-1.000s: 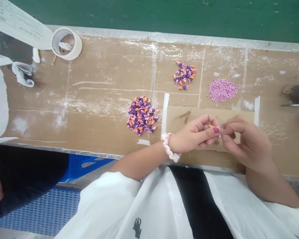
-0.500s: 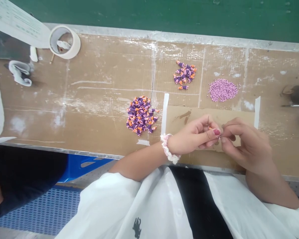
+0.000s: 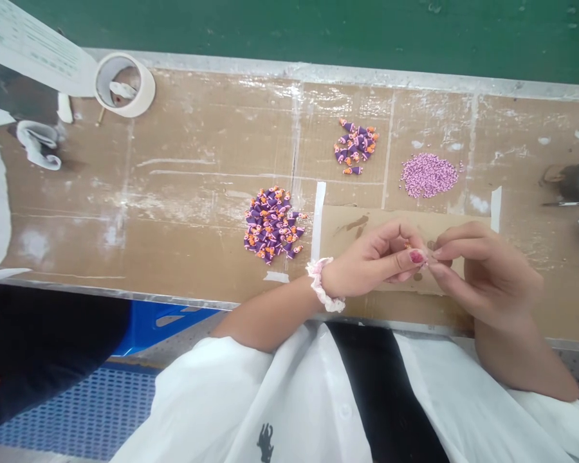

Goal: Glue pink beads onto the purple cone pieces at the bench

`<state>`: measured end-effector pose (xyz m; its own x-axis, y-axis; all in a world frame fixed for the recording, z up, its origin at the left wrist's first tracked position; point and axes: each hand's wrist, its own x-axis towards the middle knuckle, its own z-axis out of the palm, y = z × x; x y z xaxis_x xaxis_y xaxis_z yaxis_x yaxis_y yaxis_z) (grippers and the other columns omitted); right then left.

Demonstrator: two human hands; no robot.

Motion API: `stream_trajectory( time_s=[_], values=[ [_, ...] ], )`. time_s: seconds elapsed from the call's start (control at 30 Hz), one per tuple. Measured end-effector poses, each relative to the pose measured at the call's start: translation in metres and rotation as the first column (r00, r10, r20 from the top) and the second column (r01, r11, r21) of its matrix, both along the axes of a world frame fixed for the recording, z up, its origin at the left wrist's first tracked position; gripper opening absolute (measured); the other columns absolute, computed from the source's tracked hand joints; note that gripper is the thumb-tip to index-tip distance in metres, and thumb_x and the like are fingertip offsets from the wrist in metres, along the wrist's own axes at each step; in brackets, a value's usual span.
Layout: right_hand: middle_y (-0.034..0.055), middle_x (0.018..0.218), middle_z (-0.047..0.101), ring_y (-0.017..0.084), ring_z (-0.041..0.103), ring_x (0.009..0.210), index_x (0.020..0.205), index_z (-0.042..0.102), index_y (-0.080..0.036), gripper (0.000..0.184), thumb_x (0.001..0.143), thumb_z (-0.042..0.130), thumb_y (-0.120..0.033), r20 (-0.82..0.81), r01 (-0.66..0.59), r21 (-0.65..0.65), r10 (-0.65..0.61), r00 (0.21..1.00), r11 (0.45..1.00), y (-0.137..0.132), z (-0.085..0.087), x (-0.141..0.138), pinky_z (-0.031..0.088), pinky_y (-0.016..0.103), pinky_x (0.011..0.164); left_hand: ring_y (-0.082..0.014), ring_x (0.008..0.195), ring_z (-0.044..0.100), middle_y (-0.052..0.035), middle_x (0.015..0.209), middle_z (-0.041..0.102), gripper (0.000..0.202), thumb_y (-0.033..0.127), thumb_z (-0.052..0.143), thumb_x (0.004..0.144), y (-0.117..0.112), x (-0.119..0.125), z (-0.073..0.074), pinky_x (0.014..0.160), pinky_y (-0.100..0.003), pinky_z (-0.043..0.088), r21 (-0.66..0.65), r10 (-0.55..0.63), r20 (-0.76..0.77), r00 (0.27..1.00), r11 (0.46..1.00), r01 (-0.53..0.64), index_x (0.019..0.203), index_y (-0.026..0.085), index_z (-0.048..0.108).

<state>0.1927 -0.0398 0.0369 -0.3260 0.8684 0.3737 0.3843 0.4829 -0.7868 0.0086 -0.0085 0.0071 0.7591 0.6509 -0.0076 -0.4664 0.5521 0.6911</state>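
The left hand (image 3: 379,262) pinches a figure (image 3: 407,245) between its fingers, above the card (image 3: 434,220). The right hand (image 3: 492,273) has its fingers narrow beside it; I cannot tell whether they hold anything.

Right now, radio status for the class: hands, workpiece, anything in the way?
Left fingers pinch a small orange-and-pink piece, mostly hidden. Right fingers close by, hold unclear. Pile of tiny lilac pieces beyond, out of the way.
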Motion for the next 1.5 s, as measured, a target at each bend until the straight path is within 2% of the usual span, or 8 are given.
stream_trajectory(
  time_s=[0.57,0.7,0.9,1.03,1.17,1.3,1.4,1.5],
  values=[
    [0.0015,0.084,0.061,0.014,0.059,0.069,0.093,0.061,-0.023,0.025,0.078,0.065,-0.003,0.039,0.090,0.035,-0.092,0.995,0.995,0.003,-0.004,0.001,0.046,0.028,0.056,-0.0042,0.057,0.050,0.0035,0.067,0.055,0.025,0.038,0.064,0.087,0.005,-0.001,0.002,0.054,-0.016,0.040,-0.038,0.166,-0.152,0.974,0.984,-0.174,0.089,0.017,0.052],
    [0.0020,0.084,0.061,0.015,0.059,0.070,0.093,0.062,-0.023,0.026,0.078,0.064,-0.002,0.035,0.107,0.029,-0.108,0.994,0.994,0.002,-0.004,0.002,0.046,0.029,0.057,-0.0036,0.056,0.050,0.0051,0.065,0.054,0.027,0.038,0.068,0.083,0.014,-0.004,0.000,0.052,-0.015,0.039,-0.113,0.311,-0.264,0.913,0.930,-0.350,0.085,0.017,0.052],
    [0.0020,0.085,0.061,0.015,0.059,0.071,0.093,0.061,-0.023,0.025,0.078,0.064,-0.003,0.042,0.098,0.018,-0.099,0.994,0.995,0.001,-0.005,0.003,0.046,0.029,0.057,-0.0029,0.056,0.052,0.0056,0.068,0.056,0.007,0.021,0.050,0.093,0.041,-0.008,-0.003,0.054,-0.015,0.041,-0.237,0.486,-0.411,0.771,0.760,-0.605,0.087,0.018,0.049],
    [0.0019,0.086,0.061,0.016,0.059,0.071,0.093,0.062,-0.023,0.026,0.077,0.065,-0.003,0.034,0.099,0.010,-0.099,0.994,0.995,0.000,-0.007,0.004,0.046,0.030,0.058,-0.0064,0.072,0.062,-0.0008,0.091,0.066,0.020,0.023,0.046,0.095,0.055,-0.007,-0.001,0.063,-0.019,0.046,-0.102,0.528,-0.420,0.738,0.781,-0.616,0.115,0.021,0.050],
    [0.0023,0.084,0.063,0.018,0.060,0.069,0.092,0.063,-0.024,0.028,0.075,0.067,-0.002,0.018,0.132,0.001,-0.132,0.991,0.991,-0.001,-0.007,0.005,0.046,0.033,0.057,-0.0084,0.071,0.060,-0.0026,0.093,0.066,0.030,0.027,0.051,0.093,0.057,-0.022,0.005,0.064,-0.021,0.045,0.242,0.576,-0.504,0.644,0.810,-0.535,0.122,0.024,0.050],
    [0.0025,0.080,0.063,0.019,0.060,0.069,0.088,0.063,-0.026,0.030,0.072,0.069,-0.001,0.014,0.163,0.036,-0.164,0.986,0.986,0.000,-0.005,0.004,0.045,0.034,0.058,-0.0109,0.071,0.055,-0.0028,0.084,0.062,0.014,0.024,0.053,0.088,0.057,-0.064,0.014,0.068,-0.025,0.044,0.701,0.716,-0.602,0.355,0.686,-0.195,0.099,0.019,0.061],
    [0.0023,0.080,0.064,0.018,0.059,0.069,0.088,0.063,-0.026,0.028,0.073,0.069,-0.003,0.026,0.198,0.029,-0.198,0.980,0.980,0.000,-0.005,0.003,0.045,0.033,0.057,-0.0137,0.071,0.052,-0.0013,0.078,0.059,0.009,0.017,0.056,0.082,0.055,-0.094,0.023,0.072,-0.028,0.042,0.685,0.679,-0.724,0.126,0.683,0.253,0.089,0.019,0.062],
    [0.0022,0.080,0.064,0.018,0.059,0.069,0.088,0.064,-0.026,0.028,0.072,0.070,-0.003,0.007,0.210,0.030,-0.210,0.978,0.977,0.002,-0.008,0.003,0.045,0.033,0.056,-0.0162,0.072,0.052,-0.0020,0.076,0.058,0.007,0.014,0.056,0.080,0.051,-0.106,0.028,0.069,-0.029,0.039,0.519,0.608,-0.792,-0.050,0.714,0.470,0.083,0.019,0.060]
  ],
)
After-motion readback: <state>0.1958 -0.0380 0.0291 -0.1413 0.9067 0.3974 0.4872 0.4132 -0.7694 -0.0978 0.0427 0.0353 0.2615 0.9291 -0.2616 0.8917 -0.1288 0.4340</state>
